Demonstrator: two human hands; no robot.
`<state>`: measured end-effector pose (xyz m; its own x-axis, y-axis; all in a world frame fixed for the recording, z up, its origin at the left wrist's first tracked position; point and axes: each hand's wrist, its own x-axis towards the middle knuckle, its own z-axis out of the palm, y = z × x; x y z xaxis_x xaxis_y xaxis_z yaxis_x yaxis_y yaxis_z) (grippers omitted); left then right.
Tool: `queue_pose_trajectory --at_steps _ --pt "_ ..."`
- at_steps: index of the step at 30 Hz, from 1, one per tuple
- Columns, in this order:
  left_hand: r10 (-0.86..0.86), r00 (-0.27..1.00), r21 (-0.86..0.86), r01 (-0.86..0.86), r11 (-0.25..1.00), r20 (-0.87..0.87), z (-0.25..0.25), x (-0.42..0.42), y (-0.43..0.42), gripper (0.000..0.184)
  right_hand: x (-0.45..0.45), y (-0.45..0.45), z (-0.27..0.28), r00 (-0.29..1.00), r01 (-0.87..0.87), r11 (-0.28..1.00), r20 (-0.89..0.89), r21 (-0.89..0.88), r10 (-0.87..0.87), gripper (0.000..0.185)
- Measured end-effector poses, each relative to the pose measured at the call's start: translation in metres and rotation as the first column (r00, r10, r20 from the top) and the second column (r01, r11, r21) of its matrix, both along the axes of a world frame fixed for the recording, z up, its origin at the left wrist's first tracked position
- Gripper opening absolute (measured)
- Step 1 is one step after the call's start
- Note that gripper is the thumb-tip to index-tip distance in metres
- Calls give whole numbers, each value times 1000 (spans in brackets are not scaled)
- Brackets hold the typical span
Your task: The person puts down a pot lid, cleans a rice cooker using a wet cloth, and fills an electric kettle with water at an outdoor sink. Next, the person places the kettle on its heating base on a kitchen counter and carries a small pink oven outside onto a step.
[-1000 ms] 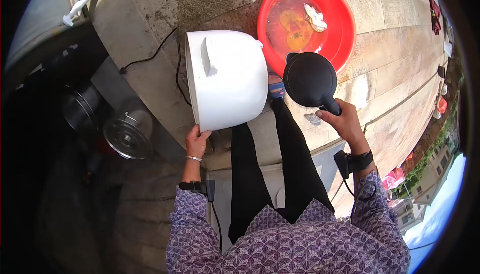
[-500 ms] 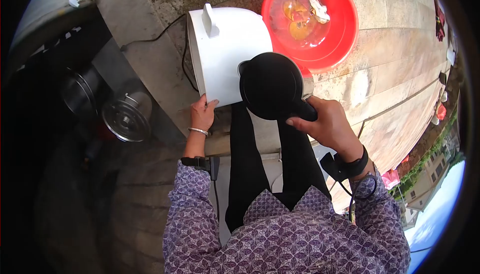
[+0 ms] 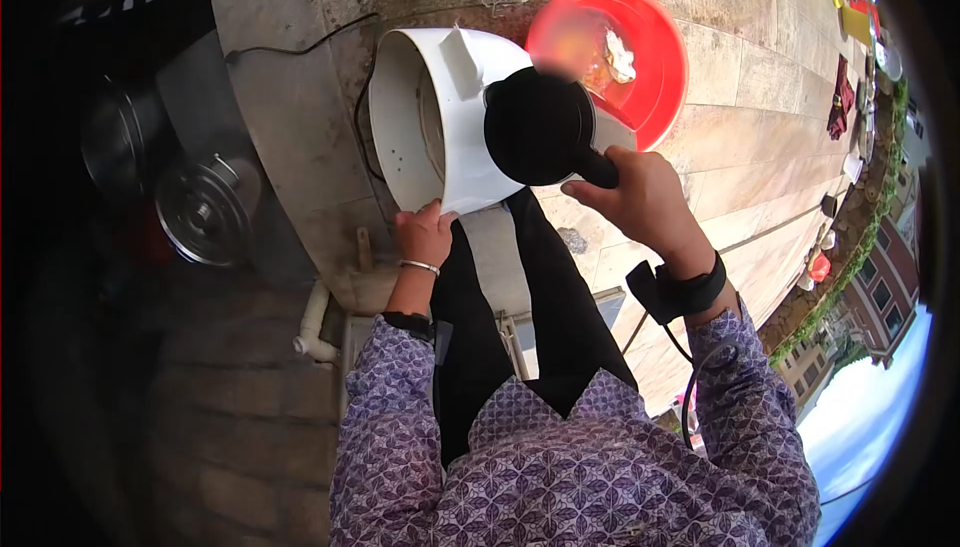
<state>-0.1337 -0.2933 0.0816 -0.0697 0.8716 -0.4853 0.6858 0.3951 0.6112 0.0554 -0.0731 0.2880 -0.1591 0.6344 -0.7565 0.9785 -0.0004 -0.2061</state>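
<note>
My right hand (image 3: 645, 197) is closed around the black handle of an electric kettle (image 3: 538, 129), whose dark lid faces me. The kettle hangs over the right side of a white plastic tub (image 3: 480, 162) and the near edge of a red basin (image 3: 672, 67). That tub is tilted, its open mouth facing left, with a lug-like handle (image 3: 461, 62) on its upper side. My left hand (image 3: 425, 237) grips the tub's lower rim. Inside the basin lie a crumpled white item (image 3: 619, 56) and something yellowish, partly blurred.
A black cord (image 3: 300, 50) runs behind the tub over the stone floor. To the left, in shadow, stand a lidded metal pot (image 3: 203, 212) and another dark pot (image 3: 108, 142). A pale pipe (image 3: 314, 322) sticks out near my left forearm. Buildings show far right.
The tub has turned so that more of its inside shows. The kettle has shifted up in view, and the lower part of the basin is now more covered. My view has swung slightly.
</note>
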Motion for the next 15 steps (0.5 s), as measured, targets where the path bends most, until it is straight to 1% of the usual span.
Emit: queue_pose_trajectory --at_steps 1,2,3,4,5,6,7,8,9,10,11,12,13,14,15 --pt "9 1000 -1 -9 1000 1 -1 1 -4 18 1 2 0 999 26 1000 18 -7 -26 42" --pt "13 1000 -16 -13 1000 20 -2 1 -8 14 3 2 2 999 50 999 19 -9 -50 41" --pt "16 999 -35 -15 999 39 -4 3 -11 12 8 2 3 999 45 999 22 -10 -44 41" --pt "19 999 -39 -17 999 43 -7 2 -15 12 14 0 3 992 116 993 -47 -20 -117 39" --pt "-26 997 -171 37 985 67 -10 -1 -17 18 20 -3 3 975 188 982 -116 -33 -191 37" --pt "-70 993 -296 95 950 95 -13 -2 -17 26 26 -6 3 960 212 977 -185 0 -209 36" --pt "93 989 -297 -56 953 111 0 -1 1 41 29 -7 3 959 218 976 -183 1 -215 36" --pt "250 960 -299 -202 933 130 11 2 22 57 33 -8 2 949 271 962 -161 -31 -272 36" --pt "370 925 -208 -346 915 87 26 7 61 70 39 -10 2 935 325 944 -132 -65 -331 35" --pt "487 872 -119 -478 870 55 41 13 107 84 45 -15 2 932 338 939 -116 -71 -344 35" --pt "454 891 -69 -455 888 -28 53 19 152 91 52 -19 -1 909 396 913 -96 -94 -405 36" --pt "434 892 -128 -448 885 -125 51 31 185 98 57 -21 -5 884 451 886 -84 -110 -460 37" --pt "423 899 -251 -438 863 -114 47 41 211 101 61 -23 -6 880 457 883 -89 -105 -466 37" --pt "350 913 -269 -398 877 -208 36 50 223 84 65 -27 -5 880 458 883 -89 -97 -466 38" --pt "336 919 -274 -384 882 -205 29 52 231 84 70 -31 -4 878 464 881 -82 -94 -472 40"
